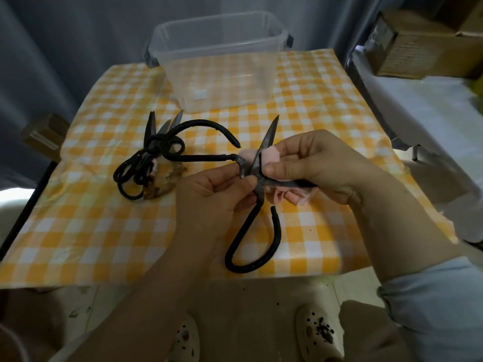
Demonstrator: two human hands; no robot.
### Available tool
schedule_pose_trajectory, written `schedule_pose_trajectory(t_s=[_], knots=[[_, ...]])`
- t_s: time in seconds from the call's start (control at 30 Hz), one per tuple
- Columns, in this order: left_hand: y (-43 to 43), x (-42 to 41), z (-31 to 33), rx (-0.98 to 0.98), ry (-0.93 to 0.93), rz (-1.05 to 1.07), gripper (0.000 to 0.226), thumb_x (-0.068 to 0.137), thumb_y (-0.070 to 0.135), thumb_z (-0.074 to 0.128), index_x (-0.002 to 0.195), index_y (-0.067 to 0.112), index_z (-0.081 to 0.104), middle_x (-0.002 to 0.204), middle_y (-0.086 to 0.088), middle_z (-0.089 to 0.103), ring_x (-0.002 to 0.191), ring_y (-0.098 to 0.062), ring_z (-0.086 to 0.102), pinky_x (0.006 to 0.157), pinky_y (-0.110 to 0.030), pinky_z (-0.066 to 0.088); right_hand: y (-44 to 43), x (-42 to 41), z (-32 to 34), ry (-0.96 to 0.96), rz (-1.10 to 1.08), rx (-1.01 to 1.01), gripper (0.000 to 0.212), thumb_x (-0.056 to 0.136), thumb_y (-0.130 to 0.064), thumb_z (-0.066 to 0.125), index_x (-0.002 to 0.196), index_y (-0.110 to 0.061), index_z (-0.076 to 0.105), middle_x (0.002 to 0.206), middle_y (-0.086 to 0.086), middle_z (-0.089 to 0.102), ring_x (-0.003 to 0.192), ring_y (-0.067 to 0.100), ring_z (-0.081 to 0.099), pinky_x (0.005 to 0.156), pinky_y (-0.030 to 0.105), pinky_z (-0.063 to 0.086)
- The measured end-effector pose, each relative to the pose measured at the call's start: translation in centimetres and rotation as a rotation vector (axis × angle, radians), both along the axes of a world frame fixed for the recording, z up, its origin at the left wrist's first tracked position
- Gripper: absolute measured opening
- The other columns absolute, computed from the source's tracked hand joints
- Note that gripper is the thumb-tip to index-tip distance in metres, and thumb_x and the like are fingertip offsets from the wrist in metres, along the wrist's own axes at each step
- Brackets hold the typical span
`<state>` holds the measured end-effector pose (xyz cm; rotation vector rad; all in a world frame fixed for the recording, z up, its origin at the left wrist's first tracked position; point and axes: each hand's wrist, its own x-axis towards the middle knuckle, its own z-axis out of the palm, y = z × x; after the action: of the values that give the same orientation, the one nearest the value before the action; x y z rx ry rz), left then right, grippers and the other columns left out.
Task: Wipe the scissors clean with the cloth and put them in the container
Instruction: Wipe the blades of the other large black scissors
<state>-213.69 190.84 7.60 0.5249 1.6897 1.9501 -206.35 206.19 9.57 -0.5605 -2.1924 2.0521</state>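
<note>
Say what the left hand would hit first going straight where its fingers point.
Likely the right hand and its pink cloth, just beyond the scissors the left hand pinches; depth unclear.

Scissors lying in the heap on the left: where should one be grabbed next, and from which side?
Probably by a black handle loop, reaching in from the near table edge. The heap lies with blades pointing away toward the clear container, so the rounded loops sit nearest and keep fingers off the points.
</note>
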Motion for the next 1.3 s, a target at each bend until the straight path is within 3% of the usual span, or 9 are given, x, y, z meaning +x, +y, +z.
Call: schedule_pose_trajectory(t_s=[0.13, 0.33, 0.5, 0.6, 0.77, 0.93, 1.07, 1.13, 1.3], knots=[[-0.1, -0.2, -0.3, -0.020, 0.044, -0.020, 0.019, 0.080, -0.006, 0.065, 0.087, 0.010, 0.071, 0.068, 0.002, 0.073, 0.066, -0.012, 0.070, 0.058, -0.018, 0.054, -0.7, 0.0, -0.2, -0.002, -0.041, 0.031, 0.013, 0.081, -0.001, 0.067, 0.090, 0.008, 0.066, 0.065, 0.020, 0.067, 0.039, 0.016, 0.058, 0.034, 0.017, 0.039], [-0.1, 0.0, -0.3, -0.005, 0.065, -0.033, 0.018, 0.079, -0.007, 0.065, 0.085, 0.009, 0.071, 0.071, -0.004, 0.073, 0.069, -0.018, 0.071, 0.061, -0.022, 0.056, -0.2, -0.3, 0.1, 0.081, -0.211, 0.009, 0.035, 0.070, -0.020, 0.070, 0.090, 0.008, 0.067, 0.078, 0.025, 0.070, 0.061, 0.033, 0.066, 0.059, 0.043, 0.056], [-0.1, 0.0, -0.5, -0.003, 0.015, -0.011, 0.015, 0.078, -0.006, 0.066, 0.089, 0.003, 0.071, 0.073, -0.006, 0.074, 0.068, -0.017, 0.071, 0.060, -0.021, 0.056, -0.5, -0.2, 0.3, -0.040, -0.028, 0.095, 0.021, 0.087, -0.015, 0.063, 0.097, 0.002, 0.068, 0.065, 0.023, 0.066, 0.039, 0.017, 0.056, 0.038, 0.022, 0.040], [0.0, 0.0, -0.5, -0.018, 0.045, -0.029, 0.016, 0.079, -0.006, 0.065, 0.091, 0.003, 0.071, 0.075, -0.007, 0.074, 0.070, -0.018, 0.071, 0.062, -0.022, 0.056, -0.4, -0.1, 0.3, -0.044, -0.059, 0.104, 0.019, 0.088, -0.013, 0.063, 0.096, 0.004, 0.068, 0.062, 0.019, 0.066, 0.039, 0.017, 0.057, 0.037, 0.021, 0.042], [0.2, 0.4, -0.8, -0.026, 0.008, -0.020, 0.017, 0.078, -0.005, 0.067, 0.094, -0.002, 0.070, 0.074, -0.010, 0.073, 0.068, -0.020, 0.071, 0.060, -0.022, 0.055, 0.3, -0.6, -0.4, 0.023, -0.309, 0.081, 0.023, 0.084, -0.019, 0.068, 0.089, 0.003, 0.070, 0.080, 0.021, 0.071, 0.066, 0.028, 0.065, 0.067, 0.042, 0.055], [0.1, 0.1, -0.7, -0.028, -0.007, 0.001, 0.017, 0.079, -0.005, 0.066, 0.095, 0.001, 0.071, 0.075, -0.006, 0.074, 0.068, -0.017, 0.071, 0.059, -0.021, 0.055, -0.4, 0.1, 0.1, -0.088, -0.037, 0.114, 0.020, 0.086, -0.013, 0.065, 0.097, 0.003, 0.070, 0.068, 0.018, 0.069, 0.051, 0.024, 0.061, 0.041, 0.021, 0.044], [0.3, 0.5, -0.6, -0.039, 0.011, -0.034, 0.017, 0.079, -0.006, 0.065, 0.080, 0.009, 0.072, 0.070, -0.004, 0.073, 0.066, -0.017, 0.071, 0.059, -0.022, 0.056, -0.1, -0.5, -0.4, 0.005, -0.276, 0.076, 0.027, 0.086, -0.019, 0.066, 0.092, 0.008, 0.068, 0.077, 0.023, 0.070, 0.058, 0.029, 0.064, 0.056, 0.035, 0.055], [0.3, 0.8, -0.5, -0.043, 0.009, -0.042, 0.023, 0.079, -0.007, 0.066, 0.073, 0.014, 0.073, 0.067, -0.003, 0.073, 0.064, -0.017, 0.070, 0.058, -0.022, 0.056, 0.4, -0.6, -0.5, 0.040, -0.367, 0.024, 0.027, 0.087, -0.019, 0.065, 0.089, 0.007, 0.067, 0.071, 0.016, 0.071, 0.056, 0.023, 0.065, 0.054, 0.030, 0.054], [0.2, 0.2, -0.4, -0.048, -0.028, 0.002, 0.017, 0.079, -0.006, 0.066, 0.079, 0.011, 0.072, 0.068, -0.003, 0.073, 0.065, -0.016, 0.070, 0.057, -0.021, 0.055, -0.3, 0.1, -0.1, -0.099, -0.056, 0.109, 0.030, 0.082, -0.019, 0.068, 0.098, 0.006, 0.068, 0.062, 0.015, 0.067, 0.043, 0.017, 0.059, 0.041, 0.021, 0.045]])
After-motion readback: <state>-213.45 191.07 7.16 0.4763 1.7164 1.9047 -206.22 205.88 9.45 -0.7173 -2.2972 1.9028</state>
